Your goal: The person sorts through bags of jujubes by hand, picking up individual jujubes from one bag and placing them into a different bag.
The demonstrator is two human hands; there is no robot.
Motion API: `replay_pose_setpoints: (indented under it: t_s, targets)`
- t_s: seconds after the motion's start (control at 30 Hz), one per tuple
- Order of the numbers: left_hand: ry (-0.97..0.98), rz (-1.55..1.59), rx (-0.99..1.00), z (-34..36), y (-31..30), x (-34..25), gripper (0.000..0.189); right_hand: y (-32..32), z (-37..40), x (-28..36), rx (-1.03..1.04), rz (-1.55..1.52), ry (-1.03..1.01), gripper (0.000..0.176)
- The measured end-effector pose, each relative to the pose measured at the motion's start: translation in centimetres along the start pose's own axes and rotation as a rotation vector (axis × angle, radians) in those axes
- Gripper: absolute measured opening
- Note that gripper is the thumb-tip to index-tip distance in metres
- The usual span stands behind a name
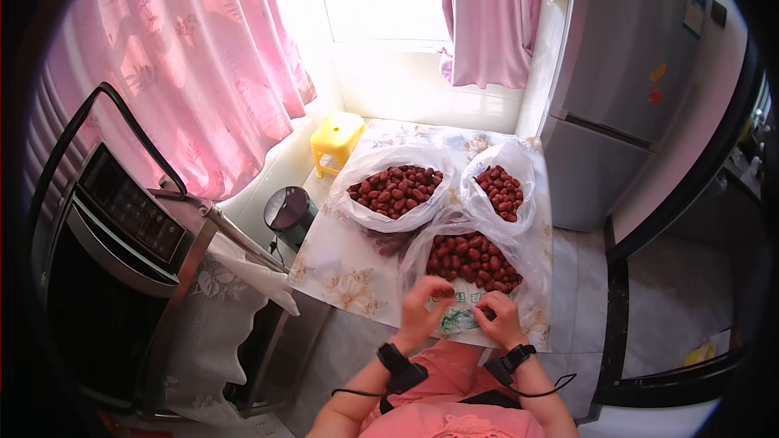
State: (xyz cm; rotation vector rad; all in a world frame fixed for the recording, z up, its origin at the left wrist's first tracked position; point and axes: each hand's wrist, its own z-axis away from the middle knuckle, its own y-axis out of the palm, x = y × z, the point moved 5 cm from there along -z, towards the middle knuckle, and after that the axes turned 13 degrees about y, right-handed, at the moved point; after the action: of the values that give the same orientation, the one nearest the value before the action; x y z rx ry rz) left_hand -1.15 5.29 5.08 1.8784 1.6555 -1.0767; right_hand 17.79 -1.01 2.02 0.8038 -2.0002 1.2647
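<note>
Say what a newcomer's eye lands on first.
Three plastic bags of red jujubes on the floral tablecloth dominate the center, the left hand and right hand at the nearest. Next come the large pink curtain, upper left, and the yellow stool by the tablecloth's far left corner.

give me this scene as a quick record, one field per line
surface: table with flowered cloth
bags: three open plastic bags, all holding red dates; front bag, back left bag, back right bag
left hand: over the front bag, seems to pinch a single date
right hand: over the front bag, fingers curled; grip unclear
beyond the table: yellow stool on the left, fridge on the right
</note>
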Motion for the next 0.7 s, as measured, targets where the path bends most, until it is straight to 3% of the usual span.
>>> replay_pose_setpoints:
  t_s: [0.13,0.2,0.37,0.47,0.53,0.57,0.6,0.7]
  targets:
    - [0.184,-0.256,-0.194,-6.7,-5.6,-1.4,0.021,0.0,0.0,0.0,-0.001,-0.017,0.0,0.013]
    - [0.13,-0.268,-0.293,-9.4,-7.8,-1.8,0.022,0.0,0.0,0.0,0.005,-0.006,-0.003,0.013]
    - [0.259,-0.598,-0.415,-14.0,-10.8,-0.3,0.041,0.1,0.5,0.0,0.002,-0.003,-0.004,0.013]
    - [0.215,-0.528,-0.337,-12.0,-9.2,-1.2,0.041,-0.2,-0.1,-0.1,-0.014,-0.003,-0.01,0.014]
    - [0.091,-0.338,-0.132,-8.8,-6.1,0.1,0.032,-0.1,0.2,0.0,-0.006,0.001,0.005,0.014]
    - [0.231,-0.304,-0.024,-7.3,-4.3,0.0,0.028,-0.1,0.1,0.2,-0.003,-0.003,0.003,0.014]
    - [0.192,-0.298,0.097,-5.4,-2.8,0.3,0.025,-0.2,0.1,0.3,0.001,-0.006,0.0,0.014]
    - [0.201,-0.409,0.201,-1.8,-0.3,0.6,0.022,-0.1,0.1,0.1,0.013,0.008,-0.014,0.014]
